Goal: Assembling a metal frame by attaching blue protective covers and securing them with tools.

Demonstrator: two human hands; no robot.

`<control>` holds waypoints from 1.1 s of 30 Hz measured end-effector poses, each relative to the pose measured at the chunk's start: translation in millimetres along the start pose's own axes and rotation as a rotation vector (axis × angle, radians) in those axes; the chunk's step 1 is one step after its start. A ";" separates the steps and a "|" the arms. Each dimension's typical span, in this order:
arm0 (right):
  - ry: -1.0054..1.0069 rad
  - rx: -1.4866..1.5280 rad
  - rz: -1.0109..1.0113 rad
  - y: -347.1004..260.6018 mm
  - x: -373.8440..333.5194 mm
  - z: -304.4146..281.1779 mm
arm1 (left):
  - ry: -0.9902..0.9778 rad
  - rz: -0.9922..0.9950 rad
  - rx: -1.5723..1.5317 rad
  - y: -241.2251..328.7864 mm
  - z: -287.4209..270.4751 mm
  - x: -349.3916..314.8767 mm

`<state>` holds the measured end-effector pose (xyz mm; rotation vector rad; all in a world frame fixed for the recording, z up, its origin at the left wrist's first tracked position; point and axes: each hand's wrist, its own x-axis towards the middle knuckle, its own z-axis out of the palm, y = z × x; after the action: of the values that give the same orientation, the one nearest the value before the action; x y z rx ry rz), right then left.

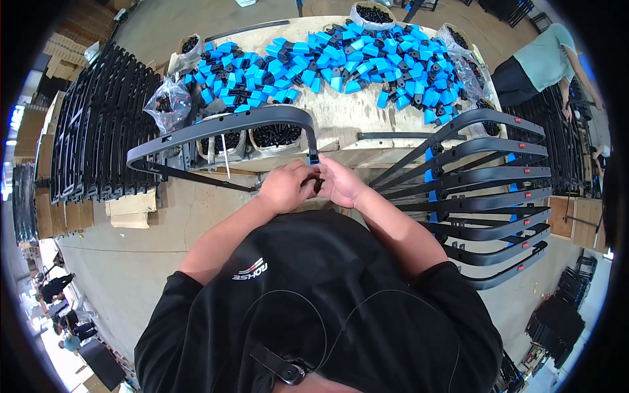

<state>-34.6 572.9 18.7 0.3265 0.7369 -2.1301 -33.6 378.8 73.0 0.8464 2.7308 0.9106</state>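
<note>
While both hands meet at the bench edge:
Left hand (286,188): fingers curled on a small black fitting (318,184).
Right hand (341,183): fingers pinching the same fitting.
Curved black frame (223,128): looks stiff, light; best gripped near its blue-capped end (314,158).

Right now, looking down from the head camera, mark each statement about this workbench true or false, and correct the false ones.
1. Both hands meet at one end of a curved black frame. True: the left hand and right hand close around it.
2. The pile of clips on the table is red. False: they are blue and black.
3. Finished frames are stacked to the person's right. True.
4. The person works alone. False: another person bends over at upper right.
</note>
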 end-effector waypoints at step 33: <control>0.573 -1.622 -0.447 -28.0 11.0 26.5 | -0.122 -0.731 -1.396 -72.4 48.1 34.0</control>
<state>-62.7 563.2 45.4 -0.1738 2.6849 -1.1019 -81.4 374.4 -7.0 -0.3275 1.3756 1.9037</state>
